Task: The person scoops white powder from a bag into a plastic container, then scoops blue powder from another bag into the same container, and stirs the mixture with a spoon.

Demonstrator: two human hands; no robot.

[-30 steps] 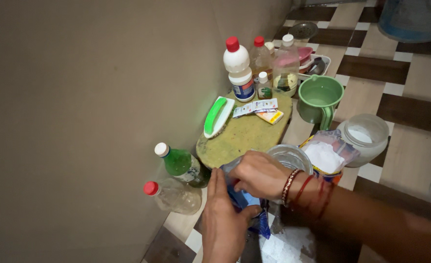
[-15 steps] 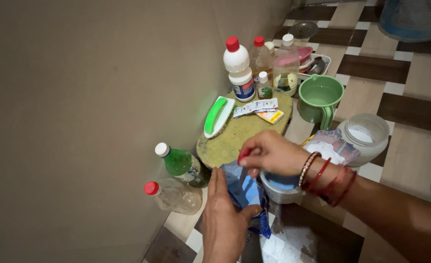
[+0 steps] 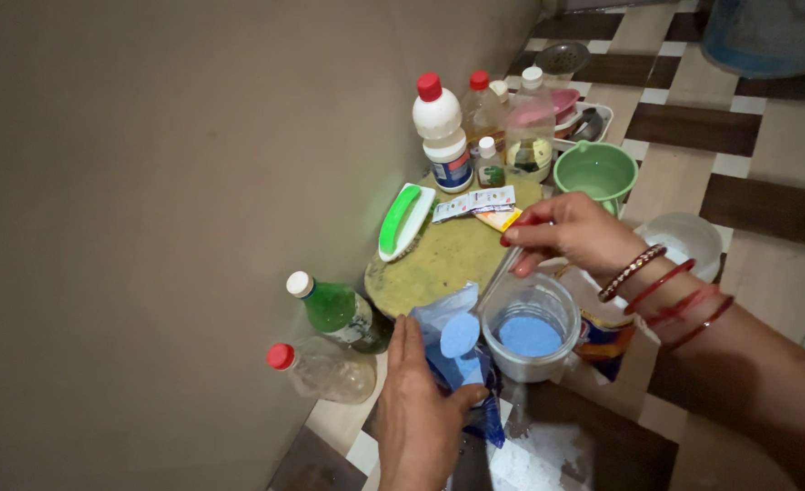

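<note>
Spoon (image 3: pixel 475 314), heaped with blue powder, is hovering over the open blue pouch (image 3: pixel 452 350), its handle running up to the right hand (image 3: pixel 566 236), whose fingers are pinching the handle end in a clenched grip. Left hand (image 3: pixel 421 414) is grasping the pouch from below, thumb on its front, holding it upright on the floor. Just right of the pouch, touching it, a clear cup (image 3: pixel 530 327) is standing with blue powder in its bottom. Behind them a round yellow-green board (image 3: pixel 439 259) is carrying a green-and-white brush (image 3: pixel 405 220) and small sachets (image 3: pixel 475 202). A green mug (image 3: pixel 595 171) is sitting beyond the right hand.
</note>
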